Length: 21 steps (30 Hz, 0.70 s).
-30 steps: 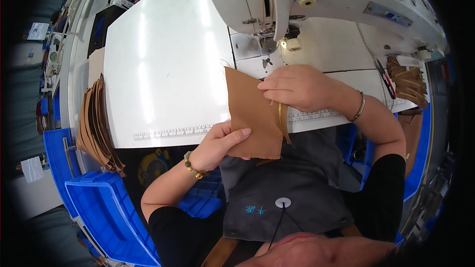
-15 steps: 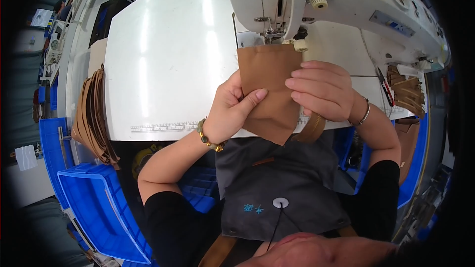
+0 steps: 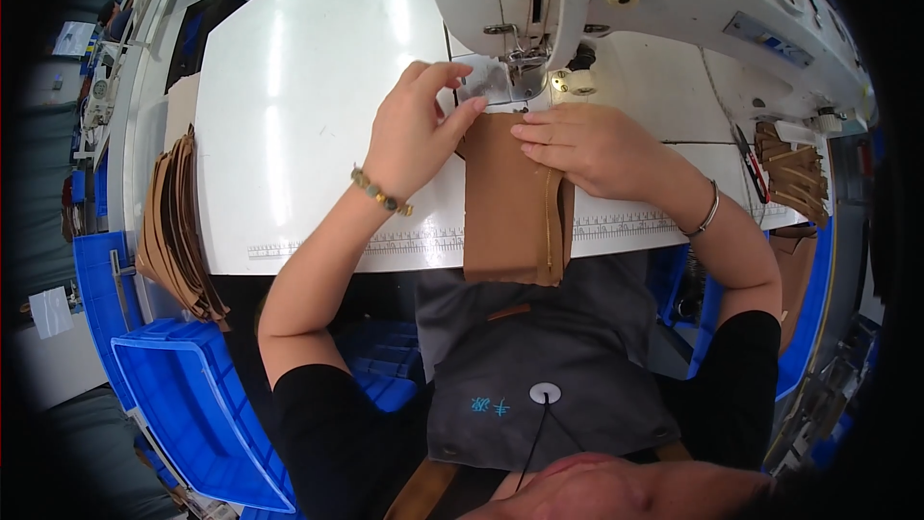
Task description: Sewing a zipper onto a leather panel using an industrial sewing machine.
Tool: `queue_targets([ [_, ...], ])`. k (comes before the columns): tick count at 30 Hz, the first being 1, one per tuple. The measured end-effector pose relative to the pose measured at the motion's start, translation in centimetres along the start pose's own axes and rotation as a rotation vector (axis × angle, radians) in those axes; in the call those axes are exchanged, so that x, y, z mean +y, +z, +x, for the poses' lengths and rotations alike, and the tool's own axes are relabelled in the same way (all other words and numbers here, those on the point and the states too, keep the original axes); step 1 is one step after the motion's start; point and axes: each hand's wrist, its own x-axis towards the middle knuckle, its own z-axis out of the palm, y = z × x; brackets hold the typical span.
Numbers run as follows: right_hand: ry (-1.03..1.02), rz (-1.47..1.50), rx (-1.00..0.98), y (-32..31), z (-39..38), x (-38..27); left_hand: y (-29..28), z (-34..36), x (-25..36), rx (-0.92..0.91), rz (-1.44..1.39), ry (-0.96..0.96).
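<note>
A flat brown piece (image 3: 508, 202), leather or fabric, lies lengthwise on the sewing table, just in front of the needle area. Its lower end hangs over the front edge, and a narrow folded strip (image 3: 553, 231) runs down its right side. My right hand (image 3: 587, 149) rests flat on its upper right part, fingers stretched leftward. Beside the upper left corner is my left hand (image 3: 416, 125), its thumb at the corner and its fingers curved and apart from the thumb. The presser foot (image 3: 527, 60) of the white sewing machine (image 3: 674, 14) stands just beyond the piece.
Stacked brown pieces (image 3: 168, 231) hang at the table's left edge. At the right lie a red-and-black tool (image 3: 753, 169) and a bundle of brown strips (image 3: 791, 171). A ruler strip (image 3: 626, 227) follows the front edge. A blue bin (image 3: 202, 414) stands lower left.
The brown piece has been turned and laid down, now nearer me than the needle. My left hand let go and moved up and left; my right hand shifted left onto the piece.
</note>
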Motion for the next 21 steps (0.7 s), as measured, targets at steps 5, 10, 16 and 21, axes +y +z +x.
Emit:
queue_targets([
  [5, -0.020, 0.020, 0.008, -0.4, 0.1, 0.5, 2.8, 4.6, -0.9, -0.023, 0.004, 0.039],
  [10, -0.004, 0.070, 0.015, -0.6, 0.0, 0.7, 2.1, 5.2, 0.2, -0.200, 0.026, -0.119],
  [16, -0.004, 0.069, -0.012, -1.2, 0.0, 0.8, -0.1, 4.1, -1.5, -0.048, 0.441, -0.045],
  [21, 0.013, 0.091, -0.015, -1.2, 0.0, 0.9, 0.6, 2.7, -1.4, 0.099, 0.606, 0.241],
])
